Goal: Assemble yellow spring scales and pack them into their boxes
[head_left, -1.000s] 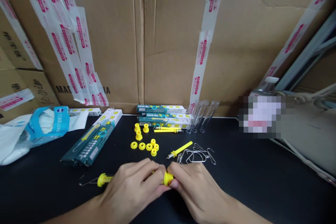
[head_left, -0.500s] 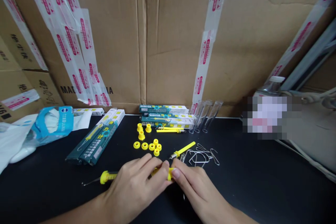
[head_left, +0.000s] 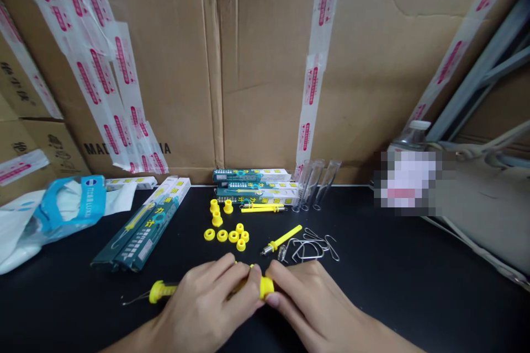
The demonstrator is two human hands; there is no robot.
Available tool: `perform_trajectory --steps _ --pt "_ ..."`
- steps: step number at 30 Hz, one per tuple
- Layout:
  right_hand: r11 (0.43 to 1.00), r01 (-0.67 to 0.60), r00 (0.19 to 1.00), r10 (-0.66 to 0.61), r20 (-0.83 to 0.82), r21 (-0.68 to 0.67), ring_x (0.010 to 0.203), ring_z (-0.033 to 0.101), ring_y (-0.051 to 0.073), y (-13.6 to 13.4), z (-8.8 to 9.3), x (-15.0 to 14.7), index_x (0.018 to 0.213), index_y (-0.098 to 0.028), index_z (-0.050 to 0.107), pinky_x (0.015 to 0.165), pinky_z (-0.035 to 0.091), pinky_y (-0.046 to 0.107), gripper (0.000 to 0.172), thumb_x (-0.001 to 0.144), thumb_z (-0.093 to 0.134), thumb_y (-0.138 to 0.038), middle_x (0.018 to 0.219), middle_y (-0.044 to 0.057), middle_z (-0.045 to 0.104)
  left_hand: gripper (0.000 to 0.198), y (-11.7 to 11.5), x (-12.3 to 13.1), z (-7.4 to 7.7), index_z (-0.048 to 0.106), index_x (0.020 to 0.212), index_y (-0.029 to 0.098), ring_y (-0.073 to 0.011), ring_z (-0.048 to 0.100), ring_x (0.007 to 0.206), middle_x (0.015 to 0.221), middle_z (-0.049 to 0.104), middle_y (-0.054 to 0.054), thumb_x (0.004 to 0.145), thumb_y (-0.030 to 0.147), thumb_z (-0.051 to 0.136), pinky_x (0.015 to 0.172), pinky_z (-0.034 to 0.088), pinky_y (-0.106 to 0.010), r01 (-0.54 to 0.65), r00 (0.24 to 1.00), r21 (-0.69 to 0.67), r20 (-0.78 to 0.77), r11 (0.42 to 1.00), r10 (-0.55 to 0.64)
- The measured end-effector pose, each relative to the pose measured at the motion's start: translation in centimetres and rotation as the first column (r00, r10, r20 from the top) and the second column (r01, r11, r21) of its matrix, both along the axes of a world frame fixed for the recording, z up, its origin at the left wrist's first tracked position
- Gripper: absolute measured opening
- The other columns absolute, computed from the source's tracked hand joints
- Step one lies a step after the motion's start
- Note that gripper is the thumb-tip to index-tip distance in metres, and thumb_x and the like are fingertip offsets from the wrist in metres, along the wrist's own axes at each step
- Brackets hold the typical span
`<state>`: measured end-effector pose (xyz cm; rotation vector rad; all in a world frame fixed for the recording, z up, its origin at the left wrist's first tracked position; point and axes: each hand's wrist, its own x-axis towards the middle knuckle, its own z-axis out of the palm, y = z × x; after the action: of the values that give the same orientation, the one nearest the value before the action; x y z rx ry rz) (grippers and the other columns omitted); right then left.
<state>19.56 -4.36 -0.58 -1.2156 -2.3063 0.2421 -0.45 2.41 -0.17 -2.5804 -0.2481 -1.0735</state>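
My left hand [head_left: 215, 300] is wrapped around a yellow spring scale [head_left: 168, 290] lying crosswise, hiding most of its tube. Its left end sticks out past my hand, with a flanged yellow cap and a thin wire hook [head_left: 134, 299]. At the other end, the thumb and finger of my right hand [head_left: 308, 298] pinch a yellow end cap [head_left: 267, 288]; whether it is fully seated is hidden. Just beyond my hands lie a yellow inner rod with a spring [head_left: 285, 238], bent wire hooks [head_left: 310, 248] and several loose yellow caps and rings [head_left: 222, 235].
Clear tubes [head_left: 326, 186] stand at the back, beside stacked spring scale boxes [head_left: 252, 175]. More yellow rods [head_left: 263, 209] lie before them. Left are two long boxes [head_left: 144, 226] and a blue-white plastic packet [head_left: 74, 201]. A bottle [head_left: 418, 131] stands right; a cardboard wall [head_left: 265, 77] closes the back.
The view has tilted up slightly and shifted right. More of the yellow end cap shows between my hands; both hands keep their grip.
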Motion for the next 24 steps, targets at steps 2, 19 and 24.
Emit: perform_trajectory --steps 2,19,24 --pt "0.999 -0.031 0.997 0.028 0.075 0.043 0.050 0.045 0.014 0.1 0.1 0.1 0.083 -0.023 0.044 0.051 0.034 0.028 0.043 0.108 0.012 -0.039 0.065 -0.002 0.055 0.025 0.1 0.0 -0.1 0.060 0.102 0.013 -0.0172 0.068 0.060 0.073 0.072 0.000 0.107 0.021 0.036 0.048 0.049 -0.028 0.010 1.000 0.005 -0.005 1.000 -0.010" --pt "0.988 -0.115 0.978 0.094 0.186 0.106 0.042 0.045 0.013 -0.4 -0.1 0.0 0.079 -0.021 0.050 0.044 0.033 0.029 0.057 0.108 0.003 -0.034 0.060 0.000 0.059 0.020 -0.2 -0.2 0.9 0.064 0.090 0.013 -0.0144 0.059 0.050 0.064 0.066 0.001 0.096 0.004 0.048 0.041 0.046 -0.027 0.123 0.988 0.072 -0.103 0.990 -0.115" --pt "1.000 -0.002 0.998 0.003 0.058 -0.030 0.048 0.049 0.014 0.0 -0.2 0.0 0.085 -0.023 0.045 0.049 0.036 0.028 0.043 0.108 0.013 -0.040 0.066 -0.003 0.057 0.018 0.0 -0.1 0.3 0.061 0.100 0.013 -0.0180 0.067 0.059 0.072 0.070 -0.001 0.103 0.014 0.043 0.047 0.051 -0.029 0.009 0.998 0.010 -0.058 1.000 -0.008"
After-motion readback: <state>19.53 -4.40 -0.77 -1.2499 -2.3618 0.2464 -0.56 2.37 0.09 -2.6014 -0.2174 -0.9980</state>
